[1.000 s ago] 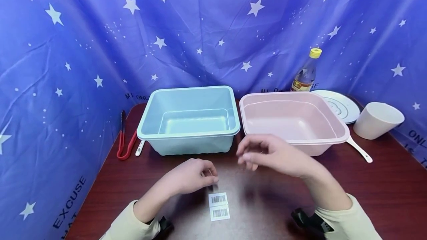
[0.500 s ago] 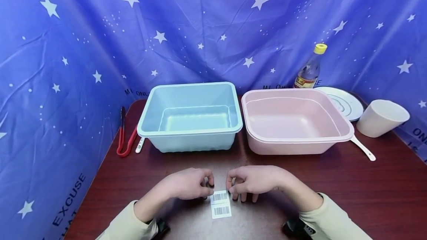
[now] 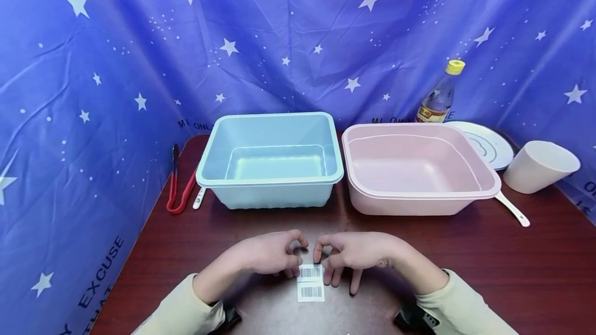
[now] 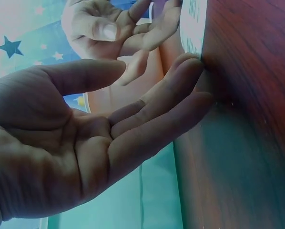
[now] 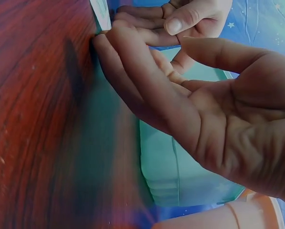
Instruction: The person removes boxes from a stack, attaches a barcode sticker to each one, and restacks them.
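Note:
A white paper slip with two barcodes (image 3: pixel 310 283) lies flat on the table in front of the bins. My left hand (image 3: pixel 273 253) hovers at its upper left edge, fingers loosely bent and nothing between them. On the opposite side my right hand (image 3: pixel 362 251) is in a like pose, its lower fingertips resting close by the slip's right edge. The left wrist view shows the left palm (image 4: pixel 42 143) facing the other hand, with fingertips right at the paper. From the right wrist view, the right palm (image 5: pixel 228 124) holds nothing and its fingertips reach the table beside the slip.
A light blue bin (image 3: pixel 274 193) and a pink bin (image 3: pixel 419 206) stand side by side behind the hands. Red-handled tongs (image 3: pixel 177 203) and a white handle (image 3: pixel 199 198) lie left. A yellow-capped bottle (image 3: pixel 435 102), plate (image 3: pixel 500 151), white cup (image 3: pixel 535 169) and white utensil handle (image 3: pixel 514 211) are right.
My right hand has come down and left from in front of the pink bin to the slip's right side. The left hand has lowered slightly; the slip stays on the table.

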Action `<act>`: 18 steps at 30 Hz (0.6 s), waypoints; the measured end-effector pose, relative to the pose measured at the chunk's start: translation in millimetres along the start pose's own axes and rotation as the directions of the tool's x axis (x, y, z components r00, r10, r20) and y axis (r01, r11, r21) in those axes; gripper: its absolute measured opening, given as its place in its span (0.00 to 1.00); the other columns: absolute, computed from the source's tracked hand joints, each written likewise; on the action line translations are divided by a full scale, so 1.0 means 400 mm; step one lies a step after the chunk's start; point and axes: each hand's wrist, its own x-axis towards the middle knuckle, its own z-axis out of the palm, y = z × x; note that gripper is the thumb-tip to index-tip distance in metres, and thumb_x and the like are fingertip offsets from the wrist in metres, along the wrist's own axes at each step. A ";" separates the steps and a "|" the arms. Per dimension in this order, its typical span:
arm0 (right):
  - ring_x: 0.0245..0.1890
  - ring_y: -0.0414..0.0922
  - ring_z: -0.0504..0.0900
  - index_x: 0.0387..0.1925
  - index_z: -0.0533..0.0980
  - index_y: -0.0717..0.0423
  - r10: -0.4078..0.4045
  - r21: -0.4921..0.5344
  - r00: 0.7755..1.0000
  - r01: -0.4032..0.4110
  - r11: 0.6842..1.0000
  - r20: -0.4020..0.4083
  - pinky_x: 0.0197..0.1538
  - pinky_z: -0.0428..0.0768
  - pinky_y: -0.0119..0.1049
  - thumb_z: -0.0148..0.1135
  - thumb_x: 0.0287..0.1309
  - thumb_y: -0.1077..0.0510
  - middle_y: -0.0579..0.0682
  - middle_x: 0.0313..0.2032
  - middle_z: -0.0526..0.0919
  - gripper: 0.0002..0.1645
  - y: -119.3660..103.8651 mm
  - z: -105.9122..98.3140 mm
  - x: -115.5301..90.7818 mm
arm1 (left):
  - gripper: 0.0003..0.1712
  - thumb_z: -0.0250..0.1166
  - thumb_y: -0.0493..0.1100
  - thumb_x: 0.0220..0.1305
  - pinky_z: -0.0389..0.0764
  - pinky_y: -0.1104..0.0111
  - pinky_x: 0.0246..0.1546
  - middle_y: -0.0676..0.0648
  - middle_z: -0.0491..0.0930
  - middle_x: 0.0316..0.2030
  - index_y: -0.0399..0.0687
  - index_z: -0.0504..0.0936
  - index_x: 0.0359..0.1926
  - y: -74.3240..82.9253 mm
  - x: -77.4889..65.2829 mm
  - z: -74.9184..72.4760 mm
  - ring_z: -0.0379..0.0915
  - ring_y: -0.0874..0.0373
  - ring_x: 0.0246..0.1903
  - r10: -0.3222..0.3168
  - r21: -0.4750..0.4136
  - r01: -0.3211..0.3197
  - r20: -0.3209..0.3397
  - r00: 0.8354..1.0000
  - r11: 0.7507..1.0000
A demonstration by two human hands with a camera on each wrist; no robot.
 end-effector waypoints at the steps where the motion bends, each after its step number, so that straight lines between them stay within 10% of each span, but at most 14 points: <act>1: 0.35 0.55 0.86 0.48 0.71 0.61 -0.002 0.014 1.000 0.002 1.000 0.004 0.23 0.84 0.46 0.55 0.65 0.64 0.61 0.36 0.86 0.11 0.000 -0.001 -0.001 | 0.15 0.61 0.33 0.67 0.73 0.68 0.24 0.47 0.83 0.27 0.39 0.73 0.54 0.001 0.000 0.000 0.82 0.54 0.29 -0.001 -0.007 0.001 -0.004 1.000 1.000; 18: 0.42 0.59 0.85 0.55 0.67 0.64 -0.049 0.188 0.998 0.053 0.981 -0.028 0.31 0.86 0.48 0.59 0.68 0.61 0.61 0.45 0.83 0.18 0.004 -0.002 0.011 | 0.13 0.60 0.32 0.67 0.75 0.66 0.26 0.48 0.84 0.29 0.44 0.75 0.51 0.004 0.000 -0.005 0.81 0.56 0.30 -0.006 0.004 0.006 -0.008 1.000 1.000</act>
